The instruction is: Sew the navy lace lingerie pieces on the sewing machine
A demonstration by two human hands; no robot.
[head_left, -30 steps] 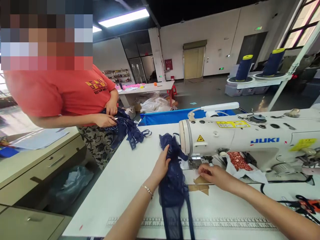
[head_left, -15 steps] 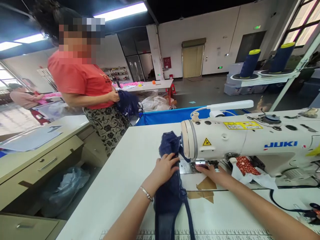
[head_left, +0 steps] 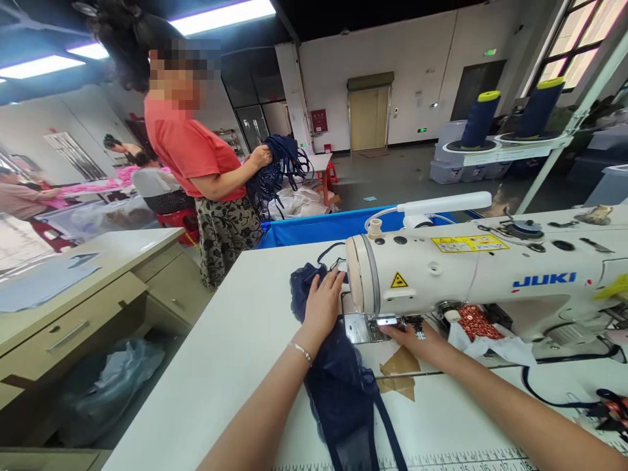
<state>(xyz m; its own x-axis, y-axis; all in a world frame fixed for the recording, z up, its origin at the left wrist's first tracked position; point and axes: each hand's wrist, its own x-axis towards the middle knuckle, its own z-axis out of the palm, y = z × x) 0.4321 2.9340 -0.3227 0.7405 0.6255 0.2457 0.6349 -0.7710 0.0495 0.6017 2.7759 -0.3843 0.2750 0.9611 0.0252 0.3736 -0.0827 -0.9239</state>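
A navy garment with narrow straps, which looks like a bra (head_left: 338,386), lies lengthwise on the white sewing table, left of the sewing machine (head_left: 471,275). My left hand (head_left: 321,304) rests over its upper part, fingers stretched out toward the machine head. By those fingertips shows a small white patch (head_left: 342,266); I cannot tell what it is. My right hand (head_left: 417,340) is at the presser foot, beside the metal needle plate (head_left: 362,328). Its thumb points left; the other fingers are mostly hidden, and whether they hold anything does not show.
Beyond the table, a person in a red shirt (head_left: 189,154) holds a bundle of navy straps (head_left: 279,163). A blue cloth bin (head_left: 309,229) stands behind the machine. Navy thread cones (head_left: 481,121) sit upper right. Brown tape (head_left: 400,373) and a printed ruler (head_left: 456,461) mark the table.
My left hand has shifted up the garment, whose top now spreads farther left. My right hand stays at the presser foot. The person in red has raised the bundle of straps.
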